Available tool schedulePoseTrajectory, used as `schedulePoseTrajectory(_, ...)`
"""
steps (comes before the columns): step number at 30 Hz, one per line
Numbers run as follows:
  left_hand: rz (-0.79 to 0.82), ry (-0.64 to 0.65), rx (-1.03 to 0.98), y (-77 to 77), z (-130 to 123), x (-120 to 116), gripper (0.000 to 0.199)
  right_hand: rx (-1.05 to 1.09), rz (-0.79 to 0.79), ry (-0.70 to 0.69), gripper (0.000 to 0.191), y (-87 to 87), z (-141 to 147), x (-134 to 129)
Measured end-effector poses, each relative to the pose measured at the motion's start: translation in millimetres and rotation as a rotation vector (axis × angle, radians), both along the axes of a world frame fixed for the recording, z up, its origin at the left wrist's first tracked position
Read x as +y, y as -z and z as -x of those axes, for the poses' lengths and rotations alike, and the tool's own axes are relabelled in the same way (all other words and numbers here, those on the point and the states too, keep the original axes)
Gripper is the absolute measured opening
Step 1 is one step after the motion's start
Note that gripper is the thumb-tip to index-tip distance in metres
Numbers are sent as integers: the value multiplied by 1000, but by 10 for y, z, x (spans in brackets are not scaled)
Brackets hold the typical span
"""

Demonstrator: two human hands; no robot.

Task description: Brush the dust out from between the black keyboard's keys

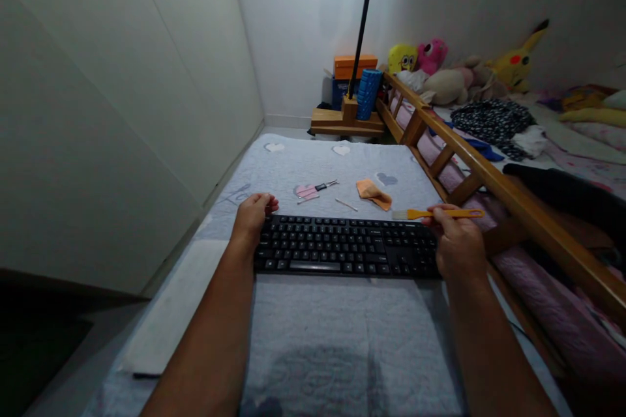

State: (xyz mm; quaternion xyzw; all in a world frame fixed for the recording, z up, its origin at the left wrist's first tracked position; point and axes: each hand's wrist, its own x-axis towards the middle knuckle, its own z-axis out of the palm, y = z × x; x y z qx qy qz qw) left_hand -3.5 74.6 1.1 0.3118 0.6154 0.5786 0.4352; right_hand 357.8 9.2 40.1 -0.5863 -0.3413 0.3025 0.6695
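Note:
A black keyboard (323, 244) lies flat on the pale quilted cover. At its upper left corner is my left hand (254, 212), its fingers curled close together; whether they pinch the keyboard's edge is hard to tell. My right hand (454, 238) is closed around a yellow-handled brush (420, 214), held level over the keyboard's upper right corner with the bristles pointing left. Beyond the keyboard lie an orange cloth (374, 194), two cotton swabs, one of them (346, 204) near the middle, and a small black-handled tool (321, 187) beside a pink item (306, 191).
A wooden bed rail (469, 150) runs along the right side, with plush toys and clothes behind it. White cabinet doors (122, 78) stand at the left. Past the cover's far edge are a wooden stand (327, 118) with a black pole and a blue roller (368, 94).

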Motion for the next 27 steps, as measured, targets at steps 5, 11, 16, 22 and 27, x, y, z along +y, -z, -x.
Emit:
schedulePoseTrajectory(5,-13,13,-29,59,86,-22,12,-157,83,-431,30,-67,808,-141)
schedulePoseTrajectory(11,10,30,-45,85,140,-2,13,-346,-45,-501,22,263,1315,-241)
schedulePoseTrajectory(16,-53,64,-157,121,107,54,8,-518,-203,-422,18,349,1328,-266)
schedulePoseTrajectory(22,-74,101,-266,107,122,60,10,-552,-237,-452,19,450,1277,-270)
schedulePoseTrajectory(27,-59,116,-206,74,116,38,14,-518,-184,-505,17,460,1259,-266)
